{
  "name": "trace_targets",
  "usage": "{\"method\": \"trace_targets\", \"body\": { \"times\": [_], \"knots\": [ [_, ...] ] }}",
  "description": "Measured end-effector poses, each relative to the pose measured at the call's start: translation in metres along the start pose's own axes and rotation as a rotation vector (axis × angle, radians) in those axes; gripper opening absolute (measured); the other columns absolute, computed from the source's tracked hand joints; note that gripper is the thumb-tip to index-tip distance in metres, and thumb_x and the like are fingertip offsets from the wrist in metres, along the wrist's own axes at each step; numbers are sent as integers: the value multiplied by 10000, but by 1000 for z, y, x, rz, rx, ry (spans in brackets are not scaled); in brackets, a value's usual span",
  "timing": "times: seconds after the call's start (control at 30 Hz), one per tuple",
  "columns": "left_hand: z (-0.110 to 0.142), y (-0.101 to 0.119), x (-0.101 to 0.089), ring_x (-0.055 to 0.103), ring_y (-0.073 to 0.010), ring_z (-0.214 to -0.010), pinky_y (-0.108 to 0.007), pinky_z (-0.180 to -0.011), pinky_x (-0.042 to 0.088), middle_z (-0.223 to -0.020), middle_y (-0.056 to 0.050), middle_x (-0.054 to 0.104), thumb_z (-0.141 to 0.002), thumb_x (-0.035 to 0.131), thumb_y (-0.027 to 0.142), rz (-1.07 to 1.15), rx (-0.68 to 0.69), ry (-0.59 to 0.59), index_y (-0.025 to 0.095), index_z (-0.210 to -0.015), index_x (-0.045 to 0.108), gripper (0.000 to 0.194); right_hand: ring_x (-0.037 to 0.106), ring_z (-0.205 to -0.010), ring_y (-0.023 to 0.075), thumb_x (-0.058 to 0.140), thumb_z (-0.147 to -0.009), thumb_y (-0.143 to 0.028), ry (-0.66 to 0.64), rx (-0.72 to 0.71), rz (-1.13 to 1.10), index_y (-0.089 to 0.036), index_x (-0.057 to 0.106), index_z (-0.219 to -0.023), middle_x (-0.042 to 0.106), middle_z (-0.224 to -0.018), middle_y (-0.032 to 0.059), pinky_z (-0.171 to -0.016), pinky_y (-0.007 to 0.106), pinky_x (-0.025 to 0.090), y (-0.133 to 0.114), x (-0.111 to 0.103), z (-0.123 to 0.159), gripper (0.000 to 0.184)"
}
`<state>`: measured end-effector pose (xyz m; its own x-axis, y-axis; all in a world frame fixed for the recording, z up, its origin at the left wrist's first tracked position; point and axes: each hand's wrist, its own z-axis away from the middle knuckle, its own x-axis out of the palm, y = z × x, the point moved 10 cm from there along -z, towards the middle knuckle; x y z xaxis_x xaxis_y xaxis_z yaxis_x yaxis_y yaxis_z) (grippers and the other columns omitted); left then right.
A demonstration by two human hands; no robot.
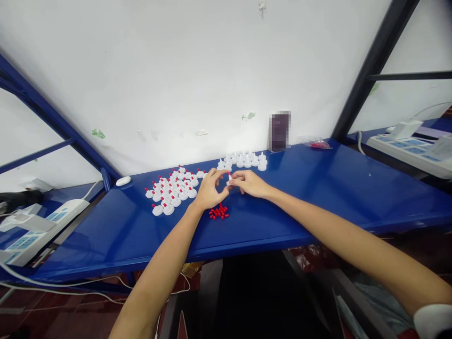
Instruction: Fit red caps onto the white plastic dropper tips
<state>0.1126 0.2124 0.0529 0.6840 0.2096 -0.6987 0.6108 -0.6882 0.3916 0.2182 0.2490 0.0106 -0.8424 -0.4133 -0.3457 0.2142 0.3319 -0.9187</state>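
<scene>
Between my two hands is a white nozzle cap (229, 181) with a small red tip at its top. My left hand (211, 189) curls its thumb and fingers around it from the left. From the other side, my right hand (248, 182) pinches it near the red tip. Just below my left hand lies a small heap of red tip caps (219, 213). To the left stand many white nozzle caps with red tips (173, 192) in a loose group. Behind my hands, white nozzle caps without red tips (262, 164) stand close together by the wall.
The blue table (282, 212) backs onto a white wall. A dark, blurred-out upright object (279, 132) leans there, with a clear bag of red pieces (319, 144) to its right. A white oval case (123, 181) lies back left. Power strips (45, 228) and cables flank the table.
</scene>
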Motion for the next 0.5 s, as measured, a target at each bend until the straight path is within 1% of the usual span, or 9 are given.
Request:
{"method": "trace_targets", "body": {
  "times": [0.13,0.23,0.37,0.5],
  "knots": [
    [0,1,3,498,-135,-707,-292,-729,462,-997,-52,557,-797,637,281,-78,10,-14,190,-1215,572,433,510,-431,93,616,-842,-396,4,-27,14,-190,559,-885,667,-644,-28,-477,224,389,-3,2,2,217],
    [0,1,3,539,-155,-773,-293,-757,458,-1015,-54,568,-801,601,234,-134,11,-7,193,-1165,578,367,536,-457,100,596,-859,-404,-20,-64,16,-196,548,-910,637,-633,-47,-506,225,399,-7,7,3,219],
    [0,1,6,572,-185,-859,-295,-753,448,-1023,-58,583,-807,581,226,-179,25,-40,186,-1128,560,324,548,-478,106,573,-875,-413,-42,-77,34,-191,560,-904,653,-661,-36,-526,231,400,-7,10,3,224],
    [1,-1,14,577,-204,-894,-302,-732,444,-1070,-75,580,-819,575,243,-211,31,-101,179,-1111,544,300,634,-644,145,575,-874,-400,-38,-89,63,-179,577,-858,703,-711,11,-648,250,446,-6,9,2,222]
  ]
}}
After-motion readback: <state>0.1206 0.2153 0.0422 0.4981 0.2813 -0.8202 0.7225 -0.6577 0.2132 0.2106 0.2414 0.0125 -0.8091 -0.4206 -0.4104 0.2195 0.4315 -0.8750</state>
